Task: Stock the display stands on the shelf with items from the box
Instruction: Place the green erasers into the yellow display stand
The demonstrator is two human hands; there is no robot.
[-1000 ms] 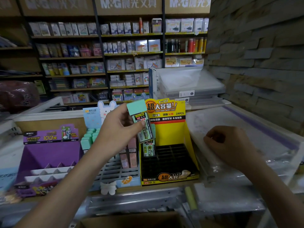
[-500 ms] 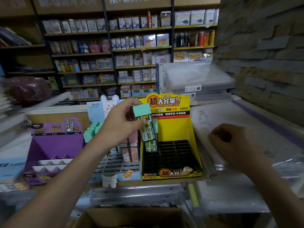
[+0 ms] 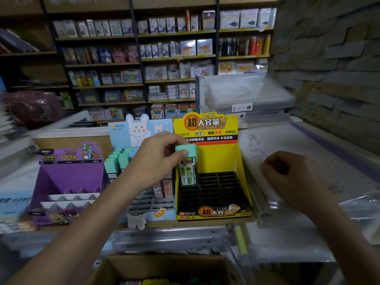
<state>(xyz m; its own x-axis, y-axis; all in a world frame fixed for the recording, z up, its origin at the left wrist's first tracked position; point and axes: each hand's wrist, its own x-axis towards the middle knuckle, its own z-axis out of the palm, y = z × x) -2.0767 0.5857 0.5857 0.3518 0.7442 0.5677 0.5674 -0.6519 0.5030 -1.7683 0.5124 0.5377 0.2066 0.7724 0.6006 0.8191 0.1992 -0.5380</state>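
My left hand (image 3: 156, 159) pinches the mint-green cap of a pencil-lead case (image 3: 188, 169), which stands upright with its lower end in a back-left slot of the yellow display stand (image 3: 222, 159). Most slots of that stand's black grid are empty. Beside it on the left, the blue bunny display stand (image 3: 139, 130) holds several mint and pink cases. My right hand (image 3: 287, 177) rests with curled fingers on clear plastic sleeves at the right; I cannot tell whether it holds anything. The open cardboard box (image 3: 164, 268) sits below the shelf edge at the bottom.
A purple display stand (image 3: 70, 177) with white tiers stands at the far left of the shelf. Stacked clear plastic folders (image 3: 246, 95) lie behind the yellow stand. A stone wall runs along the right. Stocked stationery shelves fill the background.
My left hand has lowered the lead case from above the stands down into the yellow stand's back-left slot. The right hand has stayed on the plastic sleeves.
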